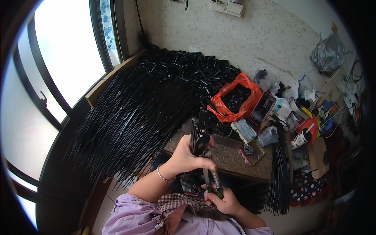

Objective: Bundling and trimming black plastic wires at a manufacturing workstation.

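Observation:
My left hand [185,157], a metal bangle on its wrist, is closed round a small bundle of thin black rods [193,135] that point upward. A black cylindrical piece [204,138] sits among them at my fingers. Below, my right hand [228,202] grips the green handles of a pair of pliers [219,184]. The pliers' jaws reach up beside my left thumb, close to the black piece; my fingers partly hide them, so I cannot tell what they bite on.
A big heap of long black rods [129,117] with black cylindrical ends covers the table's left and back. An orange bag [250,92] holds small black parts. Around it lie a phone [262,108], a clear plastic bag [268,135] and a patterned cup [300,140]. More rods [277,176] hang at right.

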`<state>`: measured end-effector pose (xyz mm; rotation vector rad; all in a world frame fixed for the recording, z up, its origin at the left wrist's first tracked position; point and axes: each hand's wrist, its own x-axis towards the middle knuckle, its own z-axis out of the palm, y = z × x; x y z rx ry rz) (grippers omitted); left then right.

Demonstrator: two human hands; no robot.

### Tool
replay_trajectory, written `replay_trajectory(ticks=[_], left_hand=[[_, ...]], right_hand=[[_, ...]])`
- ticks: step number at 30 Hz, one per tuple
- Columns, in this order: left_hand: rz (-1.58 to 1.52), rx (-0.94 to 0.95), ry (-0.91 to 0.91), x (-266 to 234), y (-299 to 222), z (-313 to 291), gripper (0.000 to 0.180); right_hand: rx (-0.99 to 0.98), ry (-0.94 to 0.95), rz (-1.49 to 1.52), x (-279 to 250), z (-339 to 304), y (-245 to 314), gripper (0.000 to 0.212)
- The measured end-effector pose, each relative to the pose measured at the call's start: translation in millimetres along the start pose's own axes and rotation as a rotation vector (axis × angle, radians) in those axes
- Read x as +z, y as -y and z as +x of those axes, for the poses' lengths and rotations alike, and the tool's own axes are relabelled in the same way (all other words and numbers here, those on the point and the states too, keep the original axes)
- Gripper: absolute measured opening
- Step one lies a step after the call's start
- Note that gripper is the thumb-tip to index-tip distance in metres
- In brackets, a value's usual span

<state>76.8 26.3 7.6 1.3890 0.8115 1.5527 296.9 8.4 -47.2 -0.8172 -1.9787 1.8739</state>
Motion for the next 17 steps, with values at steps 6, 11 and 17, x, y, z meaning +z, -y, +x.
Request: replay_trajectory(ticks=[6, 11, 17], left_hand=[[0.219, 0.101, -0.073, 5, -1, -2, 0.038], [0.180, 0.036, -0.068, 10, 9, -2, 0.035], [-0.005, -0.178, -0.198, 37, 25, 3, 0.031]], right_hand=[[-0.016, 0.249, 0.496, -17, 2, 27, 0.052], [0.015, 0.171, 0.516, -11, -3, -7, 0.046], [-0.071, 0.002, 0.591, 23, 10, -38, 0.015]])
